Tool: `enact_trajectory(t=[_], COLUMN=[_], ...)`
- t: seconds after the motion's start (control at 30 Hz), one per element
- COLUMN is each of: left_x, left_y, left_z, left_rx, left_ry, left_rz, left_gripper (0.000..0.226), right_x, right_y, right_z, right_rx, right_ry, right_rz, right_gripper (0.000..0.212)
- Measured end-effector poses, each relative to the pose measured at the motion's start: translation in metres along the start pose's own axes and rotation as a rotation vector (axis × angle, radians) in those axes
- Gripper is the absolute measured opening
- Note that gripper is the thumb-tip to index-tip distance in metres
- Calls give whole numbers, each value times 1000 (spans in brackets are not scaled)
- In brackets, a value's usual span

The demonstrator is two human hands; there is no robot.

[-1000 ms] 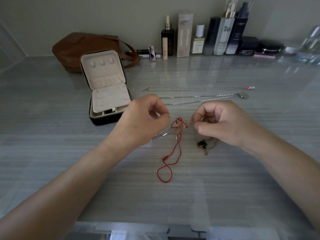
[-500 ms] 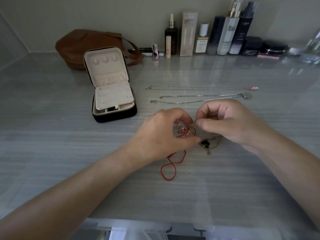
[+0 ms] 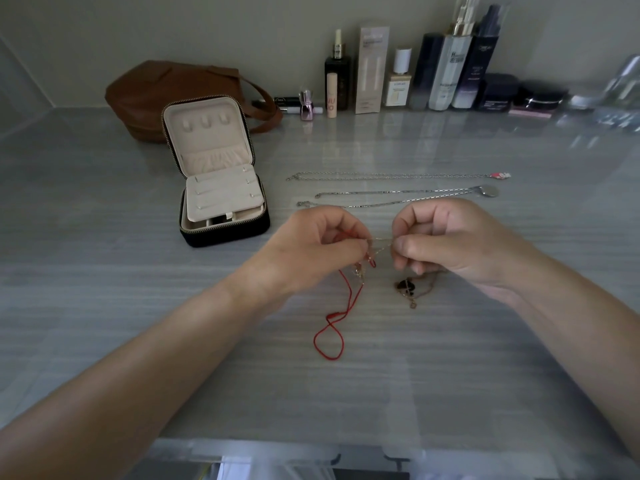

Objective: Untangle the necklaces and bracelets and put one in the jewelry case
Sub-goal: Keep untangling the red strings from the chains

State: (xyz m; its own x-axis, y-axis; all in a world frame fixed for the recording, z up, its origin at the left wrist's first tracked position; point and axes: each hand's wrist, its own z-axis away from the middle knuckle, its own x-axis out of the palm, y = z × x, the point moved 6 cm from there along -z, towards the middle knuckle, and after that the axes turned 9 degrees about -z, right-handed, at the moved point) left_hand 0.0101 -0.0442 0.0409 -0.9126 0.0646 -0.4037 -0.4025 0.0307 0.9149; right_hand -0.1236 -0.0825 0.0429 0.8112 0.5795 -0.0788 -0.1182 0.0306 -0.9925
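"While the two hands were bunched knuckle to knuckle half a second ago, they now stand a little apart, don't they?"

"Yes, and a fine gold chain (image 3: 381, 241) runs taut between them. I judge the knot is being drawn open, not merely fingered."

"What does the left hand (image 3: 311, 251) hold?"

"Its thumb and forefinger pinch one end of that chain along with the red cord bracelet (image 3: 347, 299). The cord hangs from the pinch and loops on the grey table (image 3: 138, 306). The other fingers are curled in."

"And the right hand (image 3: 450, 244)?"

"It pinches the chain's other end, fingers curled. Just below it a dark pendant (image 3: 405, 285) lies on the table. Whether it belongs to the stretched chain I cannot tell."

"How far along is the job?"

"Partway, I'd say. Two silver necklaces (image 3: 391, 176) lie straight just beyond the hands. The jewelry case (image 3: 221, 202) stands open on the left, apart from the hands, with no necklace visible inside."
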Motion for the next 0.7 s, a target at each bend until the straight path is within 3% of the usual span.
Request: enact_trajectory(t=[0.37, 0.7], left_x=[2, 2], left_y=[-9, -3], left_z=[-3, 0], left_rx=[-92, -26], left_ry=[-49, -91], left_rz=[346, 294], left_gripper=[16, 8], right_x=[6, 5], right_y=[0, 0], right_z=[1, 5], right_rx=[18, 17], right_ry=[-36, -14], right_rz=[-28, 42], right_gripper=[19, 10])
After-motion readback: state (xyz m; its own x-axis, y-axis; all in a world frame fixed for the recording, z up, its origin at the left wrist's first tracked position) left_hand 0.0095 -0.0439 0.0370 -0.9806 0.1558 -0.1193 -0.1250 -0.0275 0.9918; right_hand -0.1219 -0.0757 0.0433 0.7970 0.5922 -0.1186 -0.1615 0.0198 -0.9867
